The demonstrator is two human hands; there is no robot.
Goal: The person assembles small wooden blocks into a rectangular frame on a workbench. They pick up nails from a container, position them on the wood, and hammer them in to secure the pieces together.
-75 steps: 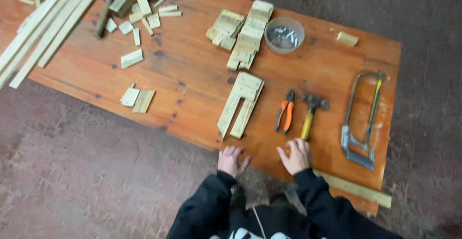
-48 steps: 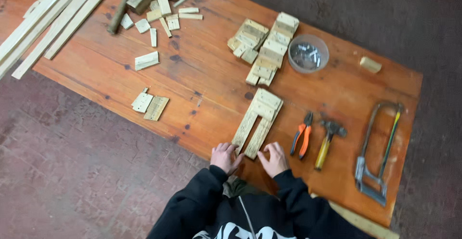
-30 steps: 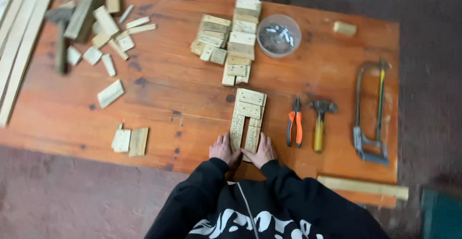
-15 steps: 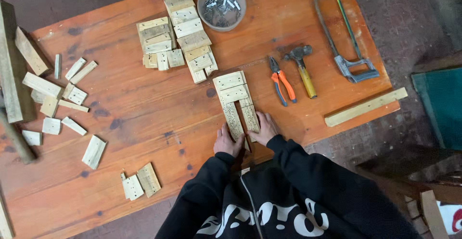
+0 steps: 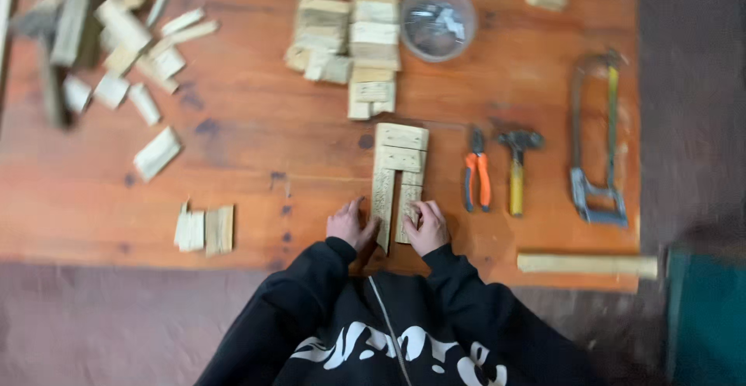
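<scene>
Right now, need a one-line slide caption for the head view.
Both hands, left hand and right hand, rest on a small wooden frame on the orange table, pliers and hammer alongside.

One head-worn view — looking steeply down from well above the wooden table (image 5: 233,168), whole top visible.

You look straight down on a reddish-brown wooden table (image 5: 256,145), its boards scuffed and marked with dark spots. Around the table lies a dull grey-brown floor (image 5: 101,332), rough and mottled, showing below the table's near edge and again along its right side. Just off the table's lower right corner sits a dark teal object (image 5: 703,316), cut off by the frame and too blurred to identify. Light is flat and dim, throwing only soft shadows.
</scene>
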